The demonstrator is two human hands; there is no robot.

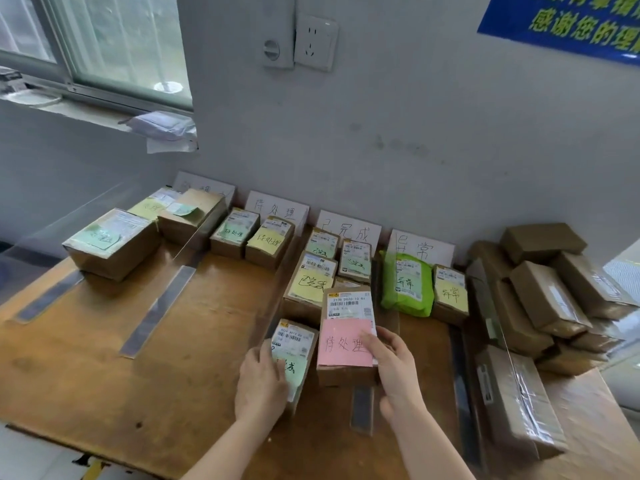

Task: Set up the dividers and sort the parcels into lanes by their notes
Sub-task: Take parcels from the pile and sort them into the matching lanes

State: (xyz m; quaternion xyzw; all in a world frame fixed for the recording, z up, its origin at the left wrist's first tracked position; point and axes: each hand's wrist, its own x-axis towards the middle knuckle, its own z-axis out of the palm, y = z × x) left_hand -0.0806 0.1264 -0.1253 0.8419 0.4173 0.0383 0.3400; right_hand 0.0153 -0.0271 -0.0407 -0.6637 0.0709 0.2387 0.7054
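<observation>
A wooden table point(104, 358) against the wall carried clear dividers point(156, 306), hard to make out beyond their base strips, with noted parcels in the lanes and a pile of plain brown parcels point(547, 296) crowding the right edge. Near the front, the right hand point(394, 362) gripped the pink-note parcel point(346, 341), thumb on the note and fingers down its right side. Just beside it, the left hand point(259, 379) held the green-note parcel point(294, 344), its close-set fingers bent over the top and hiding part of the writing.
</observation>
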